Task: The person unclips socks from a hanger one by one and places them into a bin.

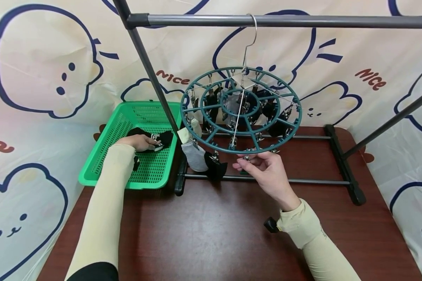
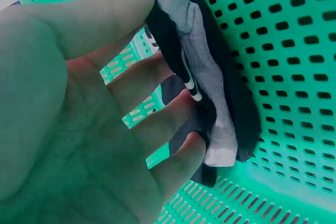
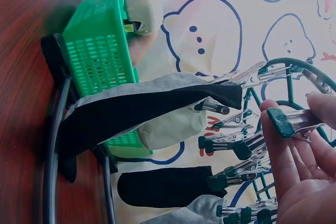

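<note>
My left hand [image 1: 142, 143] is inside the green basket [image 1: 145, 184], pinching a black sock [image 2: 167, 40] with white stripes. Beside that sock, in the left wrist view, lies a grey and white sock [image 2: 207, 72], with more dark fabric around it. My right hand [image 1: 269, 171] is at the near rim of a round green hanger [image 1: 211, 145]. Between its thumb and fingers it holds a metal clip [image 3: 300, 121] with green tips. A black and grey sock [image 3: 152, 111] hangs from a clip close by, left of the right hand in the head view.
The hanger hooks onto a grey rail [image 1: 302, 21] of a stand whose black foot [image 1: 348, 171] rests on the brown table [image 1: 211, 226]. Several other socks hang from it, among them a pale one [image 3: 176, 127] and a black one [image 3: 163, 186]. A slanted post [image 1: 151, 70] rises beside the basket.
</note>
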The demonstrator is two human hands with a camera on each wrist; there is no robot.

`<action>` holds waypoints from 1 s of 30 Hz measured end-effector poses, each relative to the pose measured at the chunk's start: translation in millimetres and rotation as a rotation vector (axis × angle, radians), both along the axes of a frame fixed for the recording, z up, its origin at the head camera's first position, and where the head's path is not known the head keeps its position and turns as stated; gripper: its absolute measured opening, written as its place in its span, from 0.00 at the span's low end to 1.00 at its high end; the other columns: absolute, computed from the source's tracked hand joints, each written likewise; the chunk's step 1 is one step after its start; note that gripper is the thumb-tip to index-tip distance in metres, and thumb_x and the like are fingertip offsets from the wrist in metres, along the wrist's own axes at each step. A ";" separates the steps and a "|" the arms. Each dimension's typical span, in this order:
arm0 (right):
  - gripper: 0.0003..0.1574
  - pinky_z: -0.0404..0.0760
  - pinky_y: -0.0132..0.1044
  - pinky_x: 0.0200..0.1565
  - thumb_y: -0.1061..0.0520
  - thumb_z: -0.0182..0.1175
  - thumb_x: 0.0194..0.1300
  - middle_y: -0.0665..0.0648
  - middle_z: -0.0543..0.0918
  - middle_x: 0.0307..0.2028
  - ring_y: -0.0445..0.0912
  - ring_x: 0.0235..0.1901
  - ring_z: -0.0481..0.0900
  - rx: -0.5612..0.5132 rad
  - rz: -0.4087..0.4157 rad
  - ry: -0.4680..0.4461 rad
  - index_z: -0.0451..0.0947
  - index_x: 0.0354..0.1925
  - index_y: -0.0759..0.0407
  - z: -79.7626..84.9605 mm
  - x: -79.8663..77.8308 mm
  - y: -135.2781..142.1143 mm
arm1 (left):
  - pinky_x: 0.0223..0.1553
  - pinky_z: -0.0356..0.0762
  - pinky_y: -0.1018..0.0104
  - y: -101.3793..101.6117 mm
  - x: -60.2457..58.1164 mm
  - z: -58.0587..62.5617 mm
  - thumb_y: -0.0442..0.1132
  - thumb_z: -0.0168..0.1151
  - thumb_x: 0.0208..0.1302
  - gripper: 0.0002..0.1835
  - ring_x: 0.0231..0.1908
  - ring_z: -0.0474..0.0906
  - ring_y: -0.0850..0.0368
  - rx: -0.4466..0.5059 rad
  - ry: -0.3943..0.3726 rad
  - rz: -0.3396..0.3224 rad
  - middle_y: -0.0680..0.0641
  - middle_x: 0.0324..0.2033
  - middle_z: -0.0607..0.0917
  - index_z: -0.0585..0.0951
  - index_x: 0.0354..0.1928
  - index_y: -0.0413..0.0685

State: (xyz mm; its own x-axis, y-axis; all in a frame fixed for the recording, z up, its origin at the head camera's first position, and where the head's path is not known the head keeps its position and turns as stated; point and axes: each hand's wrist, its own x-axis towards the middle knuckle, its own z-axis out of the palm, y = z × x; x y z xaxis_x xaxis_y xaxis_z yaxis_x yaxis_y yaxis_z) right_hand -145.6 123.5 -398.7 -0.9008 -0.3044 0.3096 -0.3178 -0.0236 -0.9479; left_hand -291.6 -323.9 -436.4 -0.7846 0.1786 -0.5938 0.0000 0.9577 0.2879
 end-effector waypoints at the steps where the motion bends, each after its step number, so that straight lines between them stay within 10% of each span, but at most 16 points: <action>1: 0.13 0.86 0.36 0.49 0.66 0.65 0.71 0.53 0.92 0.39 0.43 0.39 0.92 -0.003 0.001 -0.001 0.81 0.52 0.71 0.1 0.0 -0.1 | 0.74 0.55 0.33 0.2 0.1 0.1 0.43 0.47 0.83 0.25 0.78 0.47 0.27 0.000 0.004 -0.002 0.31 0.78 0.57 0.65 0.78 0.57; 21: 0.10 0.86 0.37 0.48 0.67 0.65 0.70 0.48 0.92 0.39 0.43 0.39 0.92 -0.033 -0.001 -0.003 0.84 0.49 0.63 1.0 -0.7 0.4 | 0.74 0.54 0.33 0.6 -6.1 -1.1 0.46 0.48 0.82 0.29 0.78 0.47 0.28 0.018 0.020 -0.034 0.32 0.79 0.54 0.61 0.80 0.55; 30: 0.10 0.86 0.39 0.49 0.68 0.64 0.71 0.50 0.91 0.39 0.45 0.39 0.92 -0.043 -0.001 0.005 0.85 0.49 0.61 1.0 -1.5 1.4 | 0.72 0.58 0.32 3.1 4.7 23.4 0.45 0.51 0.82 0.29 0.76 0.54 0.27 0.097 0.165 -0.071 0.32 0.77 0.62 0.63 0.80 0.49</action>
